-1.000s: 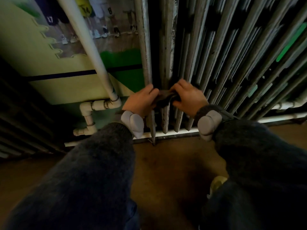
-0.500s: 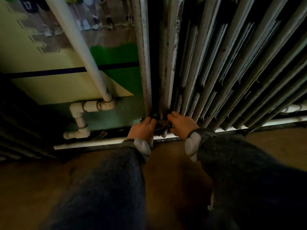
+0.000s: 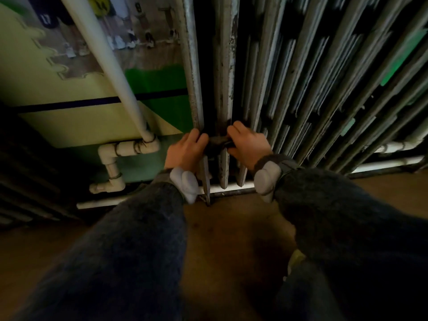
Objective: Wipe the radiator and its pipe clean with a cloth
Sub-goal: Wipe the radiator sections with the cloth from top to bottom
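Painted wall backs the grimy radiator. Left hand and right hand each grip an end of the dark cloth, stretched round one rib near its bottom. Most ribs and the white pipe likely remain to wipe.

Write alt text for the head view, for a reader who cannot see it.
The left hand and right hand grip a dark cloth drawn across one chipped grey fin of a tall radiator, near its lower end. To the left, a white pipe slants down the painted wall to elbow joints above a brown floor.
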